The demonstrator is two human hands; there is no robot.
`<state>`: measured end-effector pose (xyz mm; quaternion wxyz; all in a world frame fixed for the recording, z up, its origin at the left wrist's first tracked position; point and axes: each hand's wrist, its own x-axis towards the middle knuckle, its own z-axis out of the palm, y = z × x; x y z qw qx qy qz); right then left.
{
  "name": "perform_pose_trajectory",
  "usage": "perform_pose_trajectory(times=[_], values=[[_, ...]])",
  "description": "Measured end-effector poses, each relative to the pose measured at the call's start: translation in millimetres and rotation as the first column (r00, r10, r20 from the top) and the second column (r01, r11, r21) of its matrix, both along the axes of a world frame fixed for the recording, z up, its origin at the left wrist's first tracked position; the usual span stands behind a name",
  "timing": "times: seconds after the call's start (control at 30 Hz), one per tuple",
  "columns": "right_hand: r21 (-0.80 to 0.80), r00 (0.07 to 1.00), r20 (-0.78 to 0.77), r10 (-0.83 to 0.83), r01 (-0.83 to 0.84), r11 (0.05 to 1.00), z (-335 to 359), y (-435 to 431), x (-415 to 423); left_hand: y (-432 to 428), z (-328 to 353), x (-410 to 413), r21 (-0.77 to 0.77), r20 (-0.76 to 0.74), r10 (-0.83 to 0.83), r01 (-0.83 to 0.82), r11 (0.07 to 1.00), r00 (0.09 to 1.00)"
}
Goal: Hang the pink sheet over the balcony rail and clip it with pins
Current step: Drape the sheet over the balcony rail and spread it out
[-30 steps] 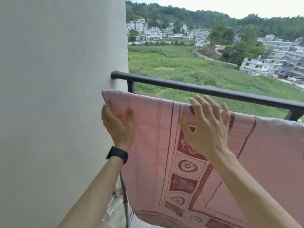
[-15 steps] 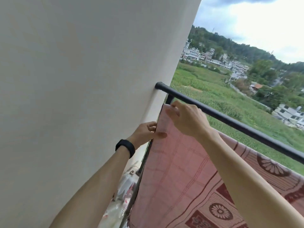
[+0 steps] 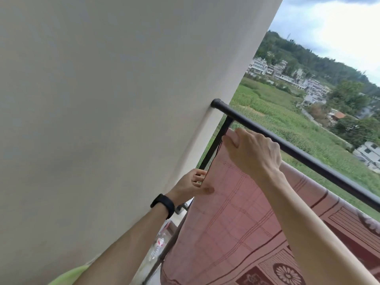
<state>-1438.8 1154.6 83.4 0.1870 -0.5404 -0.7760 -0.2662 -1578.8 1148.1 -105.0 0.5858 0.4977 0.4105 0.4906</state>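
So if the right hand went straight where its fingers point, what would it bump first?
Probably the black metal railing post, just beyond the right hand pinching the pink patterned sheet; depth is unclear.

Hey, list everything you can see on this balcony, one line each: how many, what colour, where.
wall: one, off-white, left
top rail: one, black, from the wall rightward
upright post: one, black, under the rail beside the wall
pink sheet: one, pink with dark red pattern, draped along the railing below the top rail
litter: several blurred pieces, clear and red, floor by the wall
field: one, green, beyond the rail
buildings: many, pale, past the field
wristband: one, black, left wrist
left hand: one, pinches the sheet's side edge
right hand: one, grips the sheet's top corner
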Motion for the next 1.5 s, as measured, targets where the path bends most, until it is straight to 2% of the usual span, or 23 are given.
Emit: perform_pose_trajectory(times=[0.13,0.27,0.33,0.4,0.43,0.5,0.53,0.67,0.9,0.97,1.03,1.1,1.13,1.2,1.27,1.33,1.37,1.4,1.43,1.5], values=[[0.158,0.999,0.043,-0.024,0.017,0.987,-10,-2,-6,-29,-55,21,0.051,-0.164,0.228,-0.223,0.973,0.960],[0.195,0.998,0.033,-0.051,0.044,0.980,-12,-1,-8,-30,-66,24,0.141,-0.323,0.431,-0.407,0.902,0.843],[0.202,0.999,0.030,-0.043,0.036,0.979,-13,1,-6,-28,-64,17,0.104,-0.330,0.371,-0.357,0.928,0.868],[0.208,0.999,0.019,-0.030,0.025,0.978,-14,1,-4,-29,-72,2,0.018,-0.350,0.174,-0.179,0.984,0.921],[0.205,1.000,0.013,-0.028,0.025,0.978,-15,1,-4,-31,-80,-5,-0.018,-0.404,0.048,-0.061,0.998,0.914],[0.199,1.000,0.007,-0.029,0.027,0.980,-15,1,-5,-39,-94,-18,-0.099,-0.550,-0.176,0.145,0.984,0.816],[0.197,1.000,0.007,-0.027,0.025,0.980,-14,1,-5,-42,-100,-24,-0.122,-0.629,-0.225,0.192,0.974,0.744],[0.198,1.000,0.012,-0.009,0.006,0.980,-15,1,-6,-38,-107,-58,-0.082,-0.889,-0.109,0.080,0.993,0.445],[0.167,0.999,0.037,-0.027,0.021,0.986,-14,-2,-6,-39,-107,-57,0.006,-0.962,0.024,-0.068,0.998,0.271],[0.166,0.999,0.040,-0.021,0.014,0.986,-13,-2,-3,-29,-98,-47,0.023,-0.953,0.053,-0.105,0.994,0.300],[0.149,0.999,0.039,-0.019,0.013,0.989,-12,-2,-1,-26,-96,-33,-0.111,-0.917,-0.108,0.014,0.994,0.384],[0.129,0.999,0.033,-0.025,0.021,0.991,-11,-3,1,-37,-108,-23,-0.248,-0.872,-0.280,0.132,0.960,0.402],[0.121,0.999,0.026,-0.028,0.024,0.992,-11,-3,2,-43,-118,-26,-0.244,-0.875,-0.265,0.105,0.964,0.404],[0.118,0.999,0.022,-0.033,0.030,0.993,-12,-3,3,-49,-126,-42,-0.165,-0.888,-0.120,-0.064,0.984,0.444],[0.114,0.999,0.039,-0.026,0.021,0.993,-13,-4,3,-42,-118,-58,-0.076,-0.922,0.006,-0.195,0.978,0.387],[0.089,0.998,0.057,-0.013,0.008,0.996,-14,-5,-1,-30,-102,-64,-0.049,-0.938,0.023,-0.197,0.979,0.345],[0.069,0.998,0.061,-0.009,0.005,0.998,-12,-6,-3,-25,-94,-63,-0.059,-0.936,0.013,-0.192,0.980,0.353],[0.042,0.998,0.058,-0.006,0.003,0.999,-11,-7,-5,-19,-86,-62,-0.075,-0.921,0.005,-0.190,0.979,0.390],[0.013,0.999,0.047,0.000,0.000,1.000,-9,-8,-5,-15,-77,-60,-0.100,-0.884,0.000,-0.191,0.977,0.467],[-0.034,1.000,0.002,0.011,-0.011,0.999,-4,-11,-3,-4,-49,-55,-0.103,-0.741,0.023,-0.148,0.984,0.671]])
